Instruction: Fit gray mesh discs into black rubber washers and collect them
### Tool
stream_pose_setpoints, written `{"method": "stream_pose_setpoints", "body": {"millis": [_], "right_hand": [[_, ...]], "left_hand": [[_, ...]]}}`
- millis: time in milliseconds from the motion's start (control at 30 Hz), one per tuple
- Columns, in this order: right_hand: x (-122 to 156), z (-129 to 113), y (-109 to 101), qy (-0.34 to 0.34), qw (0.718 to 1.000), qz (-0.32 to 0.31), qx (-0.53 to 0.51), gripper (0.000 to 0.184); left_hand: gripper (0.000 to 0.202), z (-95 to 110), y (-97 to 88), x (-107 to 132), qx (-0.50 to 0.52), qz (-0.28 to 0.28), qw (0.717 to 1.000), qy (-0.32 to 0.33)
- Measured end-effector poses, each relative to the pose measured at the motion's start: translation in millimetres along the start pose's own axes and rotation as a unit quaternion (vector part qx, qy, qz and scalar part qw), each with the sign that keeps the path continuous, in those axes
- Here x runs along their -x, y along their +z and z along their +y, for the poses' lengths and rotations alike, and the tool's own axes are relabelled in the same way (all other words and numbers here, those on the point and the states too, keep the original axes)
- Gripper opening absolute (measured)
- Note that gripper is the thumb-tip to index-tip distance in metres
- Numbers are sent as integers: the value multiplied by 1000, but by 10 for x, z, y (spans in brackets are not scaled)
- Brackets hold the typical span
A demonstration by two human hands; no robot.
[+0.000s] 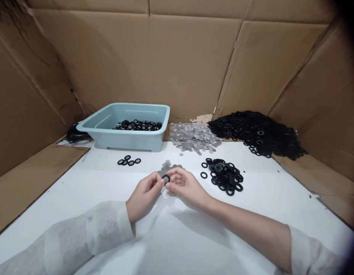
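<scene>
My left hand [145, 194] and my right hand [184, 185] meet over the white table, fingers pinched together on one black rubber ring [166, 178]. Just behind the fingertips lies a small heap of grey mesh discs [168, 166]. To the right of my right hand sits a small pile of black rings [224, 175]. Several rings [129, 161] lie loose to the left, in front of the tub.
A pale blue plastic tub [128, 133] at the back left holds black rings. A bigger heap of grey discs [194, 136] and a large mound of black rings [257, 131] lie at the back. Cardboard walls [177, 57] enclose the white table [251, 214].
</scene>
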State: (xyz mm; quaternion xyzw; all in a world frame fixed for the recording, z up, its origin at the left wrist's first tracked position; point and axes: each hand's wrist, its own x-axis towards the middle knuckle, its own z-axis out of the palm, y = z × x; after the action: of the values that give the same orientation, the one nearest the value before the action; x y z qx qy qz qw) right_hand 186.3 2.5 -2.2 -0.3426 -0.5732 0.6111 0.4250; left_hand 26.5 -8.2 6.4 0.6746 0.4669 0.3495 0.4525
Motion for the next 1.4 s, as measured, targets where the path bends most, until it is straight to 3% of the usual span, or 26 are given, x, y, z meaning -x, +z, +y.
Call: {"method": "stream_pose_setpoints", "body": {"millis": [200,267,367,433,600,767,1000,1167,1400], "right_hand": [[13,-5,-25,-83,993,17,88,20],[4,4,-29,-78,993,23,92,20],[-7,7,-25,-71,993,30,91,19],[-8,-3,-16,-68,994,29,84,19],[21,-24,28,-85,991,5,104,19],[62,-4,81,-102,987,40,113,18],[120,-46,92,-133,968,13,212,17],[116,-21,71,-109,980,-24,163,18],[111,-43,20,-139,963,-38,228,19]], "left_hand": [[27,9,3,-20,45,0,999,-6],[24,36,-35,-28,44,39,998,3],[27,76,-99,-43,12,150,989,15],[25,90,-112,-42,-29,172,984,21],[14,98,-17,-2,-98,78,992,7],[13,91,54,30,-55,69,996,-19],[11,100,86,78,-41,25,999,-17],[12,139,66,65,2,46,998,-34],[14,97,75,70,2,-25,999,-41]]}}
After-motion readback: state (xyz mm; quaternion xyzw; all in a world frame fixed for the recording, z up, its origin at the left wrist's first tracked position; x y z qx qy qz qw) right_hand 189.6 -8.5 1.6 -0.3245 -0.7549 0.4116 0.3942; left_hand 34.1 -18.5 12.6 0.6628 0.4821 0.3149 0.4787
